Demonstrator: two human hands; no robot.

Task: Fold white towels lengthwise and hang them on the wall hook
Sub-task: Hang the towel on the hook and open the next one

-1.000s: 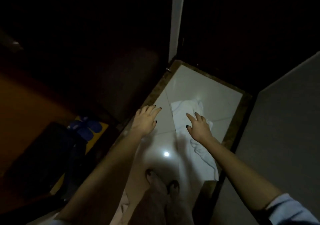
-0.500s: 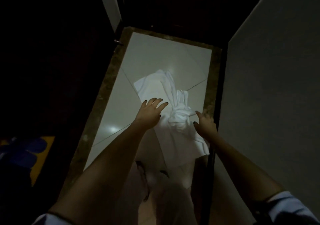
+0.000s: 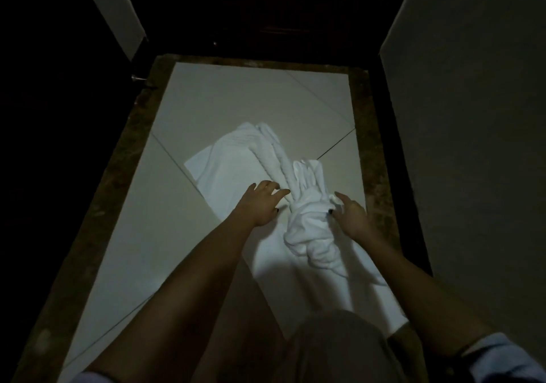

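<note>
Dim view from above, looking down at a pale tiled floor (image 3: 224,102) with a dark marbled border. A white towel (image 3: 307,229) lies on the floor in front of the person, partly flat and partly twisted into a thick, rope-like bunch that runs through its middle. The left hand (image 3: 261,202) reaches out with its fingers spread and relaxed, the fingertips resting on the flat cloth just beside the bunch, holding nothing. The right hand (image 3: 351,214) is on the other side of the bunch with its fingers mostly straight and the thumb against the cloth. In this light it is not possible to tell whether it pinches a fold or only touches it. A grey wall (image 3: 472,117) stands to the right, and no hook is in view. A knee (image 3: 339,347) shows at the bottom edge. The work seems to be at its very start: the towel is not yet folded and is being taken up or untangled. The next move likely calls for taking hold of the bunch, shaking or pulling the twist out, finding two corners and bringing the long edges together before any hanging.
</note>
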